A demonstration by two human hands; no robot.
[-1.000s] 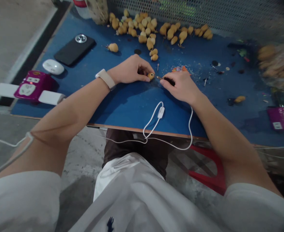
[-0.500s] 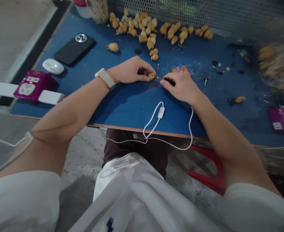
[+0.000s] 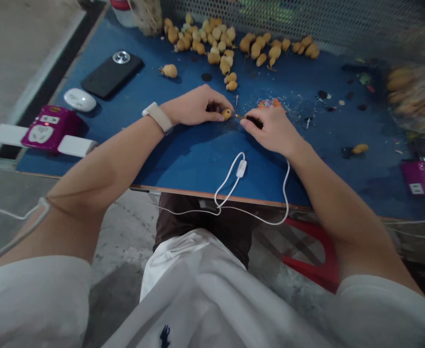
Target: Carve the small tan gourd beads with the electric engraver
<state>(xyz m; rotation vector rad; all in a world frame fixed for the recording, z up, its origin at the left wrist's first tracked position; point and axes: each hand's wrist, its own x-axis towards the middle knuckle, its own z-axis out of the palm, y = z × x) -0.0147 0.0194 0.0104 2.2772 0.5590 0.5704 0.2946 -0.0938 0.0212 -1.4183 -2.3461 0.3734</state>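
My left hand (image 3: 205, 106), a pale watch band on its wrist, pinches a small tan gourd (image 3: 226, 114) between thumb and fingers. A dark spot shows on the gourd's right end. My right hand (image 3: 268, 123) is closed around a thin pen-like tool (image 3: 238, 116), its metal tip pointing left at that spot. Whether the tip touches the gourd I cannot tell. Most of the tool's body is hidden by my fingers. A white cord (image 3: 285, 188) with an inline switch (image 3: 241, 168) comes out from under my right wrist and hangs over the table's front edge.
Many small gourds (image 3: 216, 36) lie along the back of the blue table (image 3: 183, 154). A black phone (image 3: 111, 75), a white case (image 3: 79, 99) and a purple power adapter (image 3: 53, 128) are at left. Orange scraps (image 3: 270, 103) lie beyond my right hand. At right is a clear bag (image 3: 418, 101).
The tool's tip has drawn back very slightly from the gourd, which looks turned a little. Both hands stay in nearly the same place.
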